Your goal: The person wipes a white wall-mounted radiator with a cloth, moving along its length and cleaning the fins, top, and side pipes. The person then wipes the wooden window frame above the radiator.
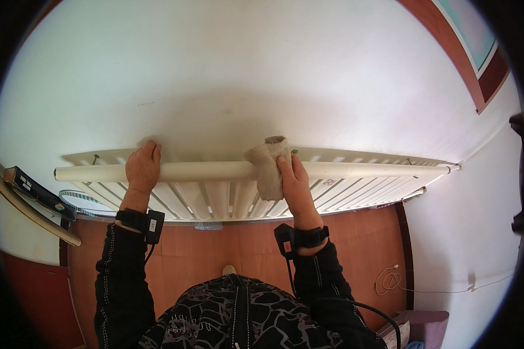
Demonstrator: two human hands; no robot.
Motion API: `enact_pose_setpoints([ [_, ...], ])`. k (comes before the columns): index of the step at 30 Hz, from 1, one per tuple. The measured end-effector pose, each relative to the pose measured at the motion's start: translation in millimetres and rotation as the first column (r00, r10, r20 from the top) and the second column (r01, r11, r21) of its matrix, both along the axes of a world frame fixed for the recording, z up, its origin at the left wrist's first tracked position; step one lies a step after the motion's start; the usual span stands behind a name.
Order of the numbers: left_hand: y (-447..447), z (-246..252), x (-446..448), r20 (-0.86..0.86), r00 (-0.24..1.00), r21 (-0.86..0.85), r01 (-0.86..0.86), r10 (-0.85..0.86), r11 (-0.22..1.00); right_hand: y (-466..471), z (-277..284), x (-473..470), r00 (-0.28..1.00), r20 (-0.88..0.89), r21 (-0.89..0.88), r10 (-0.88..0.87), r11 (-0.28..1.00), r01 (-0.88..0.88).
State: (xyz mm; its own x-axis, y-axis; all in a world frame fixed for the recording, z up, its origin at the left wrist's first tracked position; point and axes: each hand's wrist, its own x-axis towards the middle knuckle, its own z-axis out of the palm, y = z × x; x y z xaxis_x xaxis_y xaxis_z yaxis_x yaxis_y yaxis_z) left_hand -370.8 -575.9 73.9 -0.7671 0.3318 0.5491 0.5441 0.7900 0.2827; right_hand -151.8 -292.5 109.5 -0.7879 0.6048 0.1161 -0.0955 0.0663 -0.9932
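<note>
A cream-painted radiator [201, 171] runs along the white wall in front of me, its thick top tube crossing the view above a row of vertical tubes. Draped over the top tube, right of the middle, is a grey-beige cloth [268, 172], and my right hand [293, 179] grips its right side. My left hand [143, 165] rests over the same tube further left, fingers curled towards the wall; whether it holds the tube firmly cannot be told. Both wrists wear black straps with small boxes.
At the left are a black box [39, 192] and a curved wooden edge [35, 209], with a round rimmed object [83, 202] beside them. A white cable [391, 281] lies coiled on the reddish floor [201, 257]. A purple item [428, 327] stands lower right.
</note>
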Motion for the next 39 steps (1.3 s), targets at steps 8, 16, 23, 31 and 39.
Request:
enact_pose_setpoints([
  [8, 0.9, 1.0, 0.9, 0.013, 0.999, -0.005, -0.029, 0.029, 1.000, 4.4, 18.5, 11.1, 0.997, -0.069, -0.364, -0.043, 0.931, 0.015],
  [16, 2.1, 2.4, 1.0, 0.044, 0.998, 0.004, -0.035, 0.035, 0.999, 8.4, 8.0, 20.6, 0.927, -0.308, -0.718, 0.215, 0.587, -0.374],
  [23, 1.8, 0.0, 0.5, 0.037, 0.999, 0.027, -0.036, 0.035, 0.999, 20.4, 13.5, 23.3, 0.993, -0.117, -0.049, 0.008, 0.999, -0.014],
  [31, -0.9, -0.8, 1.7, -0.031, 0.999, 0.056, -0.036, 0.038, 0.998, 1.9, -6.2, -0.8, 0.972, 0.207, 0.492, -0.114, 0.871, -0.003],
  [39, -3.5, -3.0, 1.2, -0.037, 0.999, 0.055, -0.025, 0.027, 0.998, 15.6, -16.9, 3.5, 0.942, 0.056, 0.677, -0.331, 0.706, 0.208],
])
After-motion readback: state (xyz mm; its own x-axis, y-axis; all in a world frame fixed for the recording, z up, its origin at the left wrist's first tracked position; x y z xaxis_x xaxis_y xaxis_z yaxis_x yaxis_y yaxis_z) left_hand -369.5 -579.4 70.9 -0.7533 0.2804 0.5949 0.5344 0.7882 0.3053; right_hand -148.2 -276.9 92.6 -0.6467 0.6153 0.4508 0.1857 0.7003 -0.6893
